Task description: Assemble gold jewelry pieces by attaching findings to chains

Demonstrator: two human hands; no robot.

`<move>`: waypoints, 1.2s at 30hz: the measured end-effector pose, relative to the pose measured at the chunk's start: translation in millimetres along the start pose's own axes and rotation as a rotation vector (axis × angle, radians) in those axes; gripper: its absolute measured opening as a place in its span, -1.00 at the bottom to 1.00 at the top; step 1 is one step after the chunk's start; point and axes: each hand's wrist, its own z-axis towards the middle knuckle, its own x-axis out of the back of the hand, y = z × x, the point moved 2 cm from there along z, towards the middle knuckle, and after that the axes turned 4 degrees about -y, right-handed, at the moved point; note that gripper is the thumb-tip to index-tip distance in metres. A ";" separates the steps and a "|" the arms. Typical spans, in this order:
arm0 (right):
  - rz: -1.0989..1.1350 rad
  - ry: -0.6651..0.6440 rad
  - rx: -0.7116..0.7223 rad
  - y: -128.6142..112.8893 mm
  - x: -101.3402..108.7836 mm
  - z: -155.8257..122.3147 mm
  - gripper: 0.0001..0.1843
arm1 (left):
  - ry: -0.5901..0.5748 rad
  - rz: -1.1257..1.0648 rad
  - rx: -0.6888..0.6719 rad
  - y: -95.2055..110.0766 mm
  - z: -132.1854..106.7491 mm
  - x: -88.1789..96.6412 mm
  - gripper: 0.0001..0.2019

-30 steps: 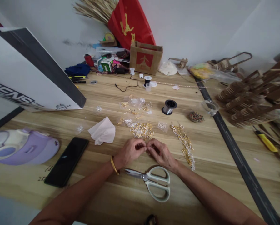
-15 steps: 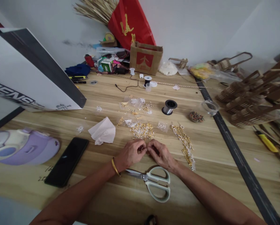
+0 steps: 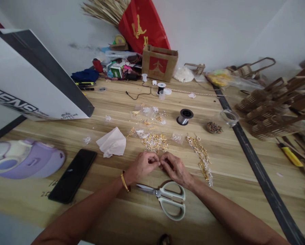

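Note:
My left hand [image 3: 141,165] and my right hand [image 3: 175,167] meet fingertip to fingertip just above the wooden table [image 3: 219,177]. Both pinch something tiny between them that I cannot make out. A gold bangle [image 3: 124,181] sits on my left wrist. Right behind the fingers lies a heap of small gold and silver findings [image 3: 155,142]. A finished gold chain strip [image 3: 201,159] runs along the table to the right of my right hand. Pale green scissors [image 3: 165,198] lie under my wrists, blades pointing left.
A black phone [image 3: 73,175] and a crumpled tissue [image 3: 112,143] lie to the left, with a purple and white device [image 3: 22,160] beyond. A spool of wire [image 3: 184,116], a bead dish [image 3: 213,127], a glass dish [image 3: 229,116], wooden racks [image 3: 272,109] and a white box [image 3: 27,78] stand around.
My fingers shift slightly against each other while staying pinched together at the same spot. Nothing else on the table has moved.

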 end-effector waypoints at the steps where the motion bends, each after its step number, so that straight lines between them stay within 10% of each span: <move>1: -0.006 0.000 0.004 0.4 -0.3 -0.4 -0.89 | -0.021 -0.068 0.027 -2.4 0.5 -0.7 -0.91; 10: -0.076 0.034 0.044 -0.3 -0.3 -1.9 -0.90 | -0.125 -0.458 0.196 -6.4 -0.6 -1.7 -0.71; 36: -0.006 0.002 0.012 -0.3 0.7 -0.2 -0.88 | -0.141 -0.395 0.083 -8.0 1.3 0.1 -0.78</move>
